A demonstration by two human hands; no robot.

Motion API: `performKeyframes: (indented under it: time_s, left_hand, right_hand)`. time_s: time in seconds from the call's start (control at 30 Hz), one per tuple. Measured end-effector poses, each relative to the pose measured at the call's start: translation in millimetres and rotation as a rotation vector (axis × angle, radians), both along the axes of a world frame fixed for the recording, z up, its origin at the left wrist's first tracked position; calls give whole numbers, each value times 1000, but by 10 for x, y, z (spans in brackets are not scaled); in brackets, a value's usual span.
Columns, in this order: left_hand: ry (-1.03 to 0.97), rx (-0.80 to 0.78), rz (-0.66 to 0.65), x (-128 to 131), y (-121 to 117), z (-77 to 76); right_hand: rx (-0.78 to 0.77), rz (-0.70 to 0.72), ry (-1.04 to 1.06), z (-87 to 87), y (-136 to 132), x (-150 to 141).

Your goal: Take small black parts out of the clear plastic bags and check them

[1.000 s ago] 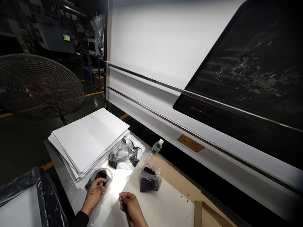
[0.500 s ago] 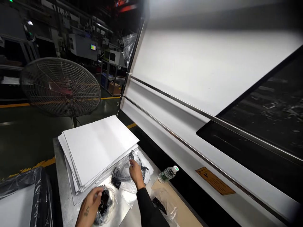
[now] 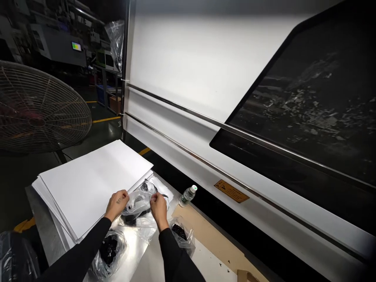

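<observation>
A clear plastic bag (image 3: 139, 203) stretches between my hands over the metal tabletop (image 3: 133, 243). At its left edge, my left hand (image 3: 116, 204) is closed in a pinch. The fingers of my right hand (image 3: 159, 208) are pinched together on the bag's right edge. Dark contents show through the lower part of the bag, but their kind is unclear. Closer to me, beneath my left forearm, stands an open plastic bag of small black parts (image 3: 108, 249). Another bag of black parts (image 3: 179, 232) lies right of my right wrist.
A stack of white sheets (image 3: 96, 184) covers the table's left side. A water bottle (image 3: 188, 196) stands by the machine's white panel (image 3: 188, 70), which has metal rails. Small black bits lie on the cardboard (image 3: 210, 225). A large fan (image 3: 38, 113) is at far left.
My left hand has left the near bag of black parts and moved forward to the middle bag. Both hands now hold that bag's edges. The view has turned right.
</observation>
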State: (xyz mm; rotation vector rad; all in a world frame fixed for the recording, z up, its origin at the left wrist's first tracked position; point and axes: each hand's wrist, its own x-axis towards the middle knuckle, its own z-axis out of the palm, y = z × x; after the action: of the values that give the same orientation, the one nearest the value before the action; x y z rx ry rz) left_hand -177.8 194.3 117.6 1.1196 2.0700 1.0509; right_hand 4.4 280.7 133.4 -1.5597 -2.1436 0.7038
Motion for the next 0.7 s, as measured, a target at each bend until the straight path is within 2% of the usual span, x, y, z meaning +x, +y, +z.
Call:
performKeyframes:
  time_s: [0.1, 0.23, 0.4, 0.57, 0.63, 0.7]
  left_hand:
    - [-70, 25, 52, -27, -273, 126]
    - [-177, 2, 142, 2, -482, 141]
    - [-268, 3, 217, -114, -606, -52]
    - [-304, 39, 296, -394, -660, -260]
    - [-310, 75, 318, -479, -801, -367]
    - [-314, 108, 343, -480, -1062, -521]
  right_hand:
    - [63, 92, 34, 245, 46, -26]
    - [69, 192, -15, 327, 98, -113]
    - [53, 238, -93, 257, 68, -322]
    - [21, 374, -61, 243, 41, -739]
    - [11, 422, -26, 264, -2, -851]
    - [22, 419, 35, 256, -127, -838]
